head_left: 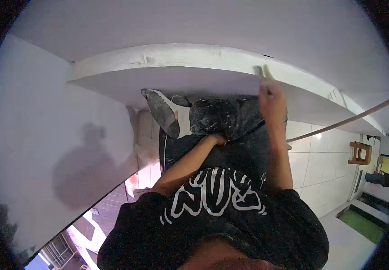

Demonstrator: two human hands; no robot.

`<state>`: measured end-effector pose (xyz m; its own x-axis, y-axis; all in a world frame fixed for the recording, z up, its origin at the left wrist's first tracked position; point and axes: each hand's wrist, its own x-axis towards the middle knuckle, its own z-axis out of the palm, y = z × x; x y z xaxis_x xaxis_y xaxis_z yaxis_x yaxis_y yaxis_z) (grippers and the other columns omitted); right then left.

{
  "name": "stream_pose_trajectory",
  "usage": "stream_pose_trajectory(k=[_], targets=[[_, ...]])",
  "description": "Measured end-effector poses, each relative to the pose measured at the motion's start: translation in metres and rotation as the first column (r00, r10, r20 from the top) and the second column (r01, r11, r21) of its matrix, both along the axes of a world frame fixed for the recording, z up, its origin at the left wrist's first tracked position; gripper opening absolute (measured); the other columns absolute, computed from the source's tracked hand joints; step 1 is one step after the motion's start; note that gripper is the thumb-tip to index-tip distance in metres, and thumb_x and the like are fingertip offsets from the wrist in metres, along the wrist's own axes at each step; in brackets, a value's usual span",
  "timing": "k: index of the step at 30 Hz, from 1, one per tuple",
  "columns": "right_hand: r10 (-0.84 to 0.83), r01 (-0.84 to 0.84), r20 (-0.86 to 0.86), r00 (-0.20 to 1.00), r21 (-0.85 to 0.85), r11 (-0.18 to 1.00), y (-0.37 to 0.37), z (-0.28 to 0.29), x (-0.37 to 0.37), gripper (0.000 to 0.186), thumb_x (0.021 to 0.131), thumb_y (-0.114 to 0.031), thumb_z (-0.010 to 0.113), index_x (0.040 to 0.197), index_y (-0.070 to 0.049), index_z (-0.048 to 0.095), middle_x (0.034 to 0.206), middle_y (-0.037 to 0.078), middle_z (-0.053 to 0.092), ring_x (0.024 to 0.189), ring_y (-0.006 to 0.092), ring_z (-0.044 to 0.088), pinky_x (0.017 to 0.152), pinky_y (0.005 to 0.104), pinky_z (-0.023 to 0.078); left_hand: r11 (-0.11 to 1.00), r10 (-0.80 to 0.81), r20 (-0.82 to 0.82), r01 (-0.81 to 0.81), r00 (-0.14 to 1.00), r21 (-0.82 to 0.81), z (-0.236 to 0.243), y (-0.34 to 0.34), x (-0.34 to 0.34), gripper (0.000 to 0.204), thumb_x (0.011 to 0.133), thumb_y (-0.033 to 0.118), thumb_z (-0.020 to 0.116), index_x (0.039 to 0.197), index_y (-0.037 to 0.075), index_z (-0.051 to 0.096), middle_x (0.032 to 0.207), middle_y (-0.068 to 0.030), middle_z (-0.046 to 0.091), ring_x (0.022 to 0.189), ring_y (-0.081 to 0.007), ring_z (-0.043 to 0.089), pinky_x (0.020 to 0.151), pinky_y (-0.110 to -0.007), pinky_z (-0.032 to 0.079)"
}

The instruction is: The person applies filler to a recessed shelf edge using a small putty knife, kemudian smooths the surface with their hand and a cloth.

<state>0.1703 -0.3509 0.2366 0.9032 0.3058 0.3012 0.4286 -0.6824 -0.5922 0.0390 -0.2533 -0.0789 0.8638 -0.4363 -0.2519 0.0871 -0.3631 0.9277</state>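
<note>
My right hand point(273, 101) is raised in front of me, closed on a small pale-and-grey tool point(266, 71). Motion blurs the tool, so its kind does not show. Its tip is over the long white strip point(181, 55), which looks plastered or painted and edges a grey surface; whether they touch I cannot make out. In my lap lies my left hand point(219, 139), its fingers largely hidden against my dusty black trousers point(223, 117). One foot in a grey-soled shoe point(164, 114) sticks out to the left, below the strip.
A pale wall point(68, 108) carrying my shadow rises on the left, with an opening at lower left. On the right, a long thin pole or hose point(347, 119) slants past white floor tiles point(320, 162). Farther off are a wooden stool point(360, 153) and a green rectangular patch point(361, 225).
</note>
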Motion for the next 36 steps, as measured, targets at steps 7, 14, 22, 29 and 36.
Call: stream_pose_trajectory(k=[7,14,22,29,36], targets=[[-0.268,0.272,0.195,0.944,0.006,0.962,-0.074,0.009,0.028,0.035,0.096,-0.019,0.054,0.128,-0.006,0.063,0.098,0.025,0.068,0.064,0.028,0.063,0.062,0.0385,0.048,0.998,0.014,-0.002,-0.014,1.0,-0.057,-0.007,-0.002,-0.004,0.069,0.096,0.031,0.061,0.154,0.013,0.027,0.163,-0.0073,0.017,0.149,-0.0245,0.016,0.122,-0.04,0.011],[0.056,-0.021,0.108,0.993,-0.306,0.952,0.07,0.014,-0.007,0.042,0.089,-0.012,0.055,0.13,-0.008,0.061,0.075,0.02,0.067,0.066,0.0365,0.067,0.059,0.048,0.054,0.999,-0.021,0.018,0.022,1.0,-0.042,-0.01,0.005,-0.013,0.07,0.095,0.031,0.062,0.154,0.013,0.027,0.163,-0.007,0.017,0.149,-0.0242,0.016,0.122,-0.04,0.011],[0.17,-0.16,0.066,0.983,-0.134,0.978,0.086,0.021,-0.014,0.038,0.087,-0.01,0.059,0.123,-0.017,0.067,0.077,0.02,0.066,0.064,0.037,0.064,0.06,0.0448,0.051,0.999,-0.02,0.038,0.022,0.999,-0.047,-0.015,0.013,-0.009,0.07,0.095,0.031,0.063,0.153,0.013,0.028,0.162,-0.0068,0.018,0.149,-0.024,0.016,0.122,-0.04,0.012],[-0.296,0.344,0.209,0.932,-0.254,0.904,-0.009,0.03,0.042,0.025,0.088,-0.013,0.058,0.106,-0.006,0.072,0.078,0.026,0.066,0.069,0.0403,0.067,0.065,0.0474,0.054,0.995,0.022,0.055,-0.017,0.998,-0.1,-0.014,0.005,0.002,0.069,0.095,0.031,0.063,0.152,0.013,0.029,0.161,-0.0071,0.019,0.148,-0.0241,0.017,0.121,-0.04,0.013],[0.033,-0.004,0.092,0.995,-0.296,0.955,0.093,0.014,0.004,0.02,0.084,-0.013,0.057,0.081,0.001,0.07,0.075,0.025,0.066,0.071,0.0422,0.066,0.067,0.0494,0.053,0.998,0.002,0.04,0.0,0.999,-0.065,-0.012,0.015,-0.015,0.068,0.094,0.031,0.062,0.151,0.013,0.03,0.16,-0.0073,0.02,0.147,-0.0241,0.018,0.121,-0.04,0.014]])
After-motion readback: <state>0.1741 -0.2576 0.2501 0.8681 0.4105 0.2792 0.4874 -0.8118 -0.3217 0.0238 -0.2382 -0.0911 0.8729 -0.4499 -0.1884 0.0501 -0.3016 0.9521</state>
